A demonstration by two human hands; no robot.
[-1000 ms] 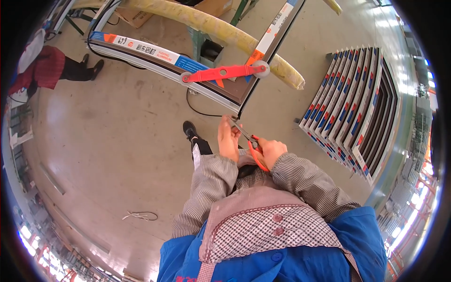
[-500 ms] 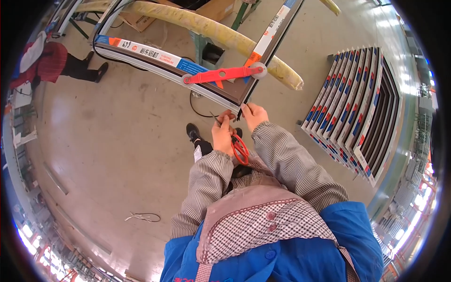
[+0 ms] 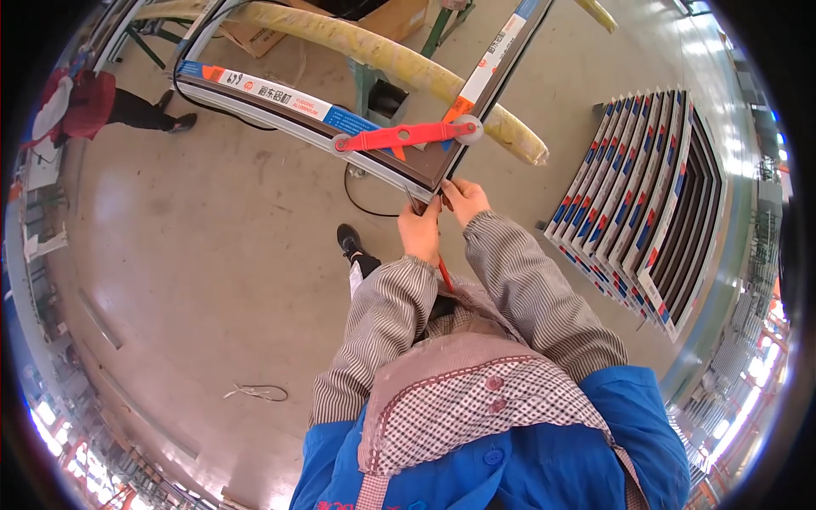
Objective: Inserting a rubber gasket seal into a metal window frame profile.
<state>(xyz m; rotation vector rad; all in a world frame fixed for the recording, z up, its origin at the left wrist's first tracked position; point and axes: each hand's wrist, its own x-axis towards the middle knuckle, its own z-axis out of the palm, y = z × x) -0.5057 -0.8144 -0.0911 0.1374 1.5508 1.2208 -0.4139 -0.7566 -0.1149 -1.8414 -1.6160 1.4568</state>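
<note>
My left hand (image 3: 419,231) is closed around a pair of scissors with red handles (image 3: 444,274). Their thin blade points up past my fingers, and most of the tool is hidden by the hand. My right hand (image 3: 466,202) pinches a thin black sealing strip at the near corner of a brown and silver metal window frame (image 3: 429,168). Both hands' fingertips meet at this corner, so the strip's end is mostly hidden. A red bar with round suction-like ends (image 3: 404,136) spans the two frame sides just beyond my hands.
Padded yellow supports (image 3: 357,44) run beneath the frame, with a green stand (image 3: 363,89) near them. Stacked angled profiles (image 3: 633,204) stand on the right. Another person (image 3: 93,106) is at the far left. A loose cord (image 3: 257,392) lies on the floor.
My left hand has moved up and right to the frame corner, turning the scissors so their red loops mostly disappear. My right hand has shifted slightly and stays at the corner.
</note>
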